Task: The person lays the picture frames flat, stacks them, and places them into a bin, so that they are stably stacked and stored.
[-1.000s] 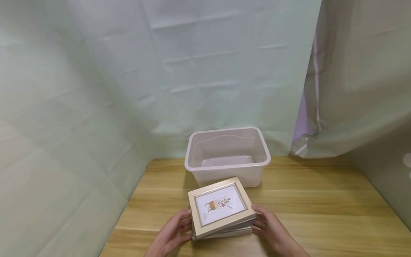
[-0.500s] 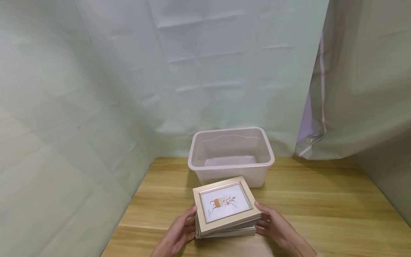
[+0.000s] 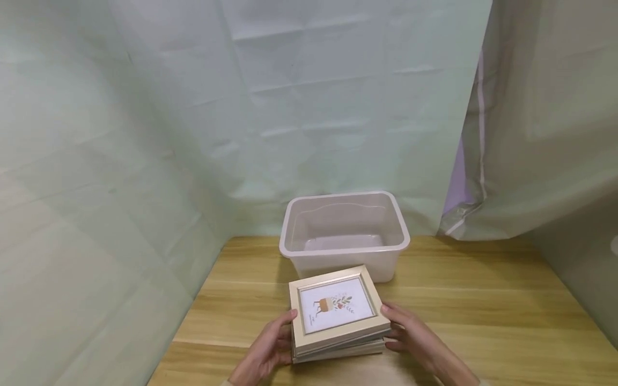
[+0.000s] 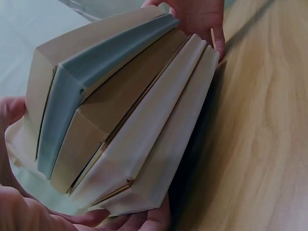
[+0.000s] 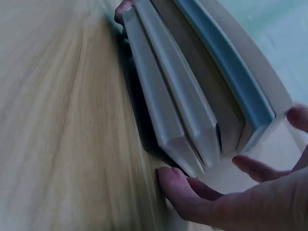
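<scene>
A stack of picture frames (image 3: 338, 305) lies between my two hands, in front of the bin. The top frame has a cream border around a print of a potted plant, and is turned askew to those below. In the left wrist view the edges show a blue-grey frame (image 4: 67, 106), a tan frame (image 4: 115, 91) and two whitish frames (image 4: 139, 139). My left hand (image 3: 267, 346) grips the left side, thumb at the top edge, fingertips under the lowest frame. My right hand (image 3: 415, 338) holds the right side, its thumb at the top frame's corner and fingers lower down.
A whitish plastic bin (image 3: 345, 265) stands right behind the stack, with nothing seen inside. The wooden table (image 3: 483, 311) extends to both sides. Pale green sheeting (image 3: 314, 107) hangs behind and at the left, and a greyish curtain (image 3: 545, 134) hangs at the right.
My left thumb has moved up from the stack's side onto the top frame's edge. The hands stay on both sides of the stack, and the head view has shifted slightly.
</scene>
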Demonstrator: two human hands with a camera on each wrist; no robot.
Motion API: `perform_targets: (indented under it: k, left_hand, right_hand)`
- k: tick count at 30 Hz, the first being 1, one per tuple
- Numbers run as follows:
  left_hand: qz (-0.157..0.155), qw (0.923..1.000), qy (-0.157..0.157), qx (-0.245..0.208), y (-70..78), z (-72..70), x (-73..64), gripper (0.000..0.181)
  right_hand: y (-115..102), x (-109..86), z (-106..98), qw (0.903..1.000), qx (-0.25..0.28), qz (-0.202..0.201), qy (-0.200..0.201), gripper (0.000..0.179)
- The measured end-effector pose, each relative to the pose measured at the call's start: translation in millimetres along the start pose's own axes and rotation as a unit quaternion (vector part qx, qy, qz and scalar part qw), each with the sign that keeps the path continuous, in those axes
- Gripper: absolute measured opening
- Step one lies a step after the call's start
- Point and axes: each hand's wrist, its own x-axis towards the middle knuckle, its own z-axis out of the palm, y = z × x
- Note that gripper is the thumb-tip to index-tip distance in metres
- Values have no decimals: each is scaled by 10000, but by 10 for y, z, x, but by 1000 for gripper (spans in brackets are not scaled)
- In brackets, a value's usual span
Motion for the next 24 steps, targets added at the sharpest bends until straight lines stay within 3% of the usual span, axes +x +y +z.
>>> perform_targets:
  k: [7, 16, 19, 24]
  left_hand:
    - [-85, 9999, -144, -4, -1, -68, 18, 89]
    - [628, 9964, -565, 113, -25, -68, -149, 86]
    - [790, 9934, -793, 267, -51, -95, -216, 84]
    - [1002, 9892, -911, 569, -66, -109, -340, 83]
  right_hand:
    - [1, 38, 54, 9969, 474, -149, -604, 83]
    - [108, -4, 88, 9936, 562, -523, -827, 78]
    - [111, -70, 96, 9916, 557, -631, -982, 76]
    - [86, -224, 111, 9897, 617, -636, -1120, 75]
